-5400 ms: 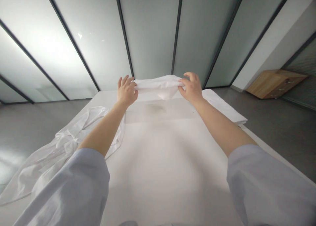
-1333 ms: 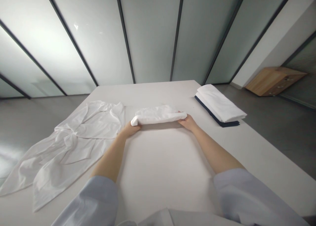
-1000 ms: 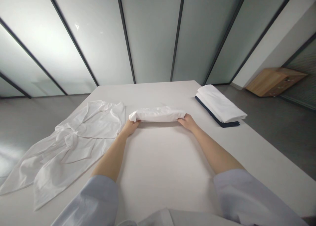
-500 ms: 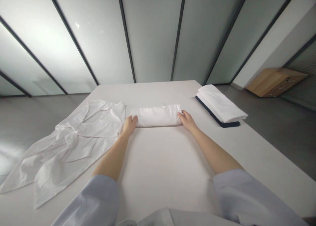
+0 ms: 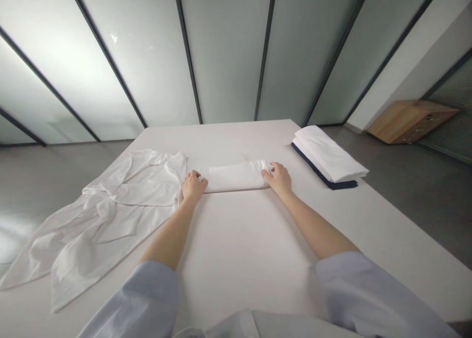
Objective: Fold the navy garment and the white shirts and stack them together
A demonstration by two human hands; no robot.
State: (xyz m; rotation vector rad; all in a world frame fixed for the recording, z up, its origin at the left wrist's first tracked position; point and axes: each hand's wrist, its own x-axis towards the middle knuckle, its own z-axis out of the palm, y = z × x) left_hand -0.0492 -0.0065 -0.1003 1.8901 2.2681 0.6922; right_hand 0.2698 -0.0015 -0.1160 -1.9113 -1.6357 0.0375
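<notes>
A white garment folded into a narrow, flat strip (image 5: 236,176) lies across the table in front of me. My left hand (image 5: 193,185) is at its left end, the thumb by the near corner and the fingers loosely bent and apart. At the other end, my right hand (image 5: 279,179) rests its thumb on the fabric, with its fingers spread away from the thumb beyond the edge. Left of my hands, a loose white shirt-like garment (image 5: 136,185) is spread out with wrinkles.
On the right of the white table (image 5: 250,249) lies a folded white cloth (image 5: 330,153) on top of a folded dark navy cloth (image 5: 342,184). Frosted glass panels (image 5: 228,52) stand behind the table. A wooden cabinet (image 5: 401,121) is on the floor at the far right.
The folded strip has come down flatter on the table. Both hands have loosened from its ends, their fingers now farther apart.
</notes>
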